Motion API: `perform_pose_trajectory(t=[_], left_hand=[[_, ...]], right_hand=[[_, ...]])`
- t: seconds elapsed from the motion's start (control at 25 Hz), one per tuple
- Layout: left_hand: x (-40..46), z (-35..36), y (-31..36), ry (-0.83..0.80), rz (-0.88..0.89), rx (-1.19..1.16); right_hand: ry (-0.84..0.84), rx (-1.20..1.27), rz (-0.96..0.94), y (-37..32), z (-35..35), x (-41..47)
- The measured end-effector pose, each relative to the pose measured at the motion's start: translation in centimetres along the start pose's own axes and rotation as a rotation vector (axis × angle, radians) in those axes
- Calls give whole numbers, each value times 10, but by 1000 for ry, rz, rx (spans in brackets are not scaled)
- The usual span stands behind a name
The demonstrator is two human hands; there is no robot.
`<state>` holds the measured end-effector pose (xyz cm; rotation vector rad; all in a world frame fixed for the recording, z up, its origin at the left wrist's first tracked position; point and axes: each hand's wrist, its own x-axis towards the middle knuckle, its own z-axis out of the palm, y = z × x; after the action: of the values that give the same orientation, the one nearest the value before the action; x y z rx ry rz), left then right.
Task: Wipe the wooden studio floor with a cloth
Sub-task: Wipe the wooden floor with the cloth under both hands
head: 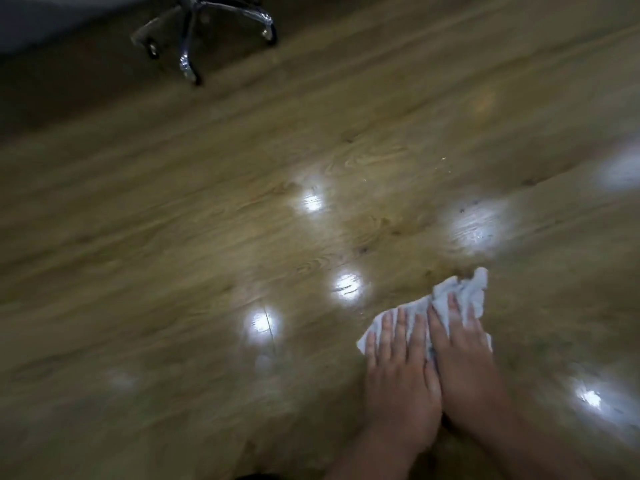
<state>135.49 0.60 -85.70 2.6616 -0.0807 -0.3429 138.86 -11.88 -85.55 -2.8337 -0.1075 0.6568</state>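
A crumpled white cloth [464, 292] lies on the wooden floor [207, 237] at the lower right. My left hand [398, 368] and my right hand [467, 358] press flat on it side by side, fingers straight and pointing away from me. Most of the cloth is hidden under the hands; its bunched end sticks out beyond the right fingertips. The frame is blurred by motion.
The chrome five-star base of a wheeled chair [204, 32] stands at the top left. Bright round light reflections [346, 285] dot the floor. Small pale specks [446, 164] lie on the planks above the cloth.
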Motion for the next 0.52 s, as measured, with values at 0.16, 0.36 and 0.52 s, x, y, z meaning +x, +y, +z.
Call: perform_pose_trajectory(t=[0.16, 0.36, 0.52], left_hand=[[48, -41, -64, -7, -128, 56], [63, -59, -71, -138, -54, 99], [54, -47, -77, -94, 22, 175]], right_hand=[[33, -26, -158, -71, -10, 68], [35, 29, -76, -81, -15, 62], [68, 68, -78, -69, 1, 53]])
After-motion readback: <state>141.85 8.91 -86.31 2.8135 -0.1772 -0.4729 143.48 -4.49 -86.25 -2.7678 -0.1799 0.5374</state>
